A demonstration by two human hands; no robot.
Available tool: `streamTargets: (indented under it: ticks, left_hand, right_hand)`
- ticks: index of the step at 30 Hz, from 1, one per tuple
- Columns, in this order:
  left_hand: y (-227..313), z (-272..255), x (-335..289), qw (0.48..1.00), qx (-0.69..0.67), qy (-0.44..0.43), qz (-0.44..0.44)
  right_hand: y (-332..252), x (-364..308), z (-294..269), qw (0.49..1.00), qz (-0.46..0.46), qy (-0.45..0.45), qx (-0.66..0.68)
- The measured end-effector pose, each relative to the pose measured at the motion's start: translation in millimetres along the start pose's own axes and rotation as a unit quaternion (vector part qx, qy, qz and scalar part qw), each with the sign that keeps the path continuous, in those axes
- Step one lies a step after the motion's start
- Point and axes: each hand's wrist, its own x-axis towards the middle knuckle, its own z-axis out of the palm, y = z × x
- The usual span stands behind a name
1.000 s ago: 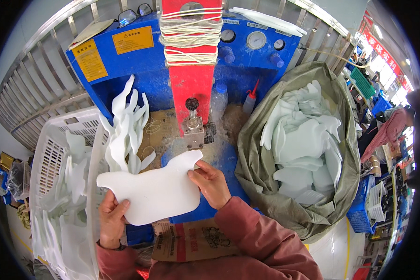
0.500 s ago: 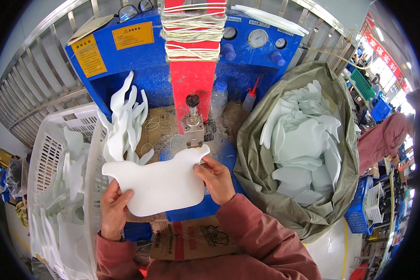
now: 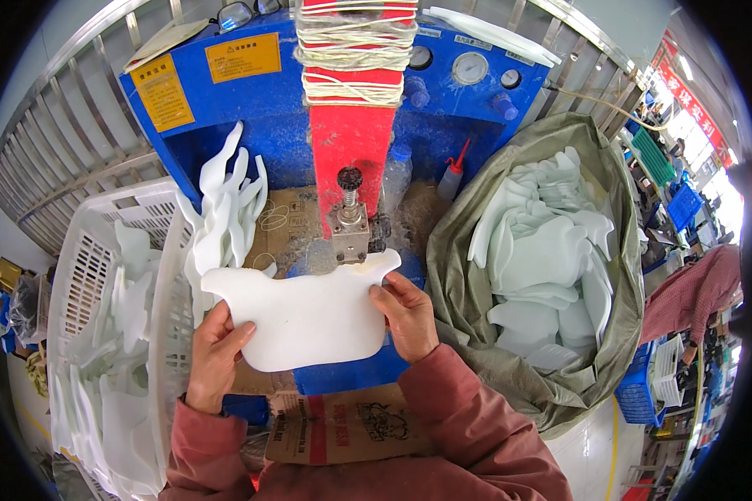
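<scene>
Between my two hands I hold a white foam sheet point(image 3: 309, 321), cut with a curved top edge and two pointed upper corners. My left hand point(image 3: 219, 346) pinches its left side, thumb on the front face. On its right edge my right hand point(image 3: 407, 316) grips with thumb and fingers. The sheet's far edge lies at the metal head point(image 3: 351, 235) of a machine with a red arm point(image 3: 348, 142) and blue body point(image 3: 267, 88); whether they touch I cannot tell. Several similar foam pieces point(image 3: 226, 209) stand bunched behind the sheet's left side.
At left stands a white plastic basket point(image 3: 165, 326) full of foam pieces. An olive sack point(image 3: 451, 334) holding more pieces is at right. A red-tipped bottle point(image 3: 451, 177) and a clear bottle point(image 3: 397, 175) stand behind the head. A person point(image 3: 693, 292) is at far right.
Both hands have carried the foam sheet slightly right and away from me, up close to the metal head. The person at far right has shifted, with an arm now lower.
</scene>
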Motion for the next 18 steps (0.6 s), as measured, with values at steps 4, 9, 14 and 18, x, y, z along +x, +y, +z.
streamTargets:
  ticks: [4,9,14,18]
  left_hand:
    - [4,8,5,1.000,-0.001,-0.013,-0.001]
    - [2,15,12,1.000,0.002,-0.028,-0.004]
    - [-1,22,20,0.999,-0.002,-0.043,-0.016]
    - [0,31,23,0.998,-0.017,-0.057,-0.022]
  right_hand:
    - [2,1,-5,0.999,-0.016,0.019,0.023]
    - [-4,1,-13,0.999,-0.019,0.018,0.024]
    - [-7,1,-20,0.998,-0.044,0.038,0.028]
    - [-10,0,-27,0.997,-0.045,0.051,0.030]
